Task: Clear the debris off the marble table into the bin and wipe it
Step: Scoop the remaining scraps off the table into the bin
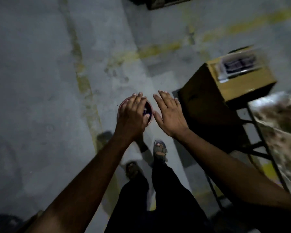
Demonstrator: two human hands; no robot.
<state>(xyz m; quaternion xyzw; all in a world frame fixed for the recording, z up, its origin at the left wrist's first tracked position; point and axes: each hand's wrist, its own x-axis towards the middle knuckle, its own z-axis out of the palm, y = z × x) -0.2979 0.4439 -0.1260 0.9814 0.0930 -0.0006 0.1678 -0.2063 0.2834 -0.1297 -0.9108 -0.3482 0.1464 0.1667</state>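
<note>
Head view looked down at both hands held flat, fingers straight and together, gripping nothing: left hand (133,115) over the round bin (121,105) on the grey floor (40,73), right hand (169,113) just beside it. Marble table (279,128) sat blurred at the right edge, a cardboard box (225,88) near it.

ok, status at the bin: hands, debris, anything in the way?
Left hand and right hand open, over the bin. No debris visible in hands. Cardboard box right of it, apart.
</note>
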